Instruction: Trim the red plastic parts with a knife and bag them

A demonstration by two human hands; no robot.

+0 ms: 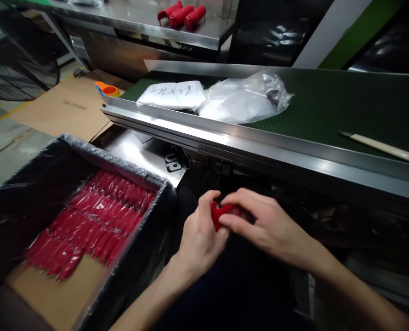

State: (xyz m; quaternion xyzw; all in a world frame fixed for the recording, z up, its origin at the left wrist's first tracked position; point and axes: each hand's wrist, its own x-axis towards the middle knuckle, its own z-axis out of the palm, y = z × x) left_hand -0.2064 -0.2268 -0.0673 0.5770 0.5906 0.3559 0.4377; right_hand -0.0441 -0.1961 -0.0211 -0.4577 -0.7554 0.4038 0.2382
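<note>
A small red plastic part (pixel 217 215) is held between my two hands in front of my lap. My left hand (pixel 201 227) is closed around its body, which hides most of it. The thumb and fingers of my right hand (pixel 256 216) pinch a projecting piece of the same part from the right. To the left stands a lined box (pixel 116 262) with rows of bagged red parts (pixel 97 211) lying in it on cardboard.
A conveyor with a metal rail (pixel 225 135) runs across in front of me. On its green belt lie white plastic bags (pixel 246 96) and a pale-handled knife (pixel 383 143). Several red parts (pixel 182 17) sit on the shelf behind. An orange tape roll (pixel 110 91) lies near cardboard.
</note>
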